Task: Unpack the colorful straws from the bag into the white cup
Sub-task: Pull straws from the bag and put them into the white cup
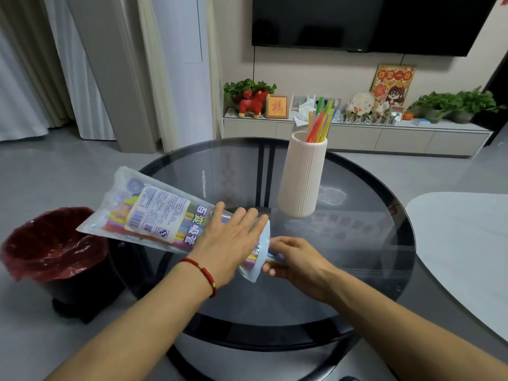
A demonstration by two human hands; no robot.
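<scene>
A bin with a red liner stands left of the round glass table. My left hand grips the clear straw bag near its open end, holding it tilted above the table. My right hand pinches straw ends poking from the opening. Farther right, the ribbed white cup stands upright, already holding several colorful straws.

Left hand flat, right hand pinching.
</scene>
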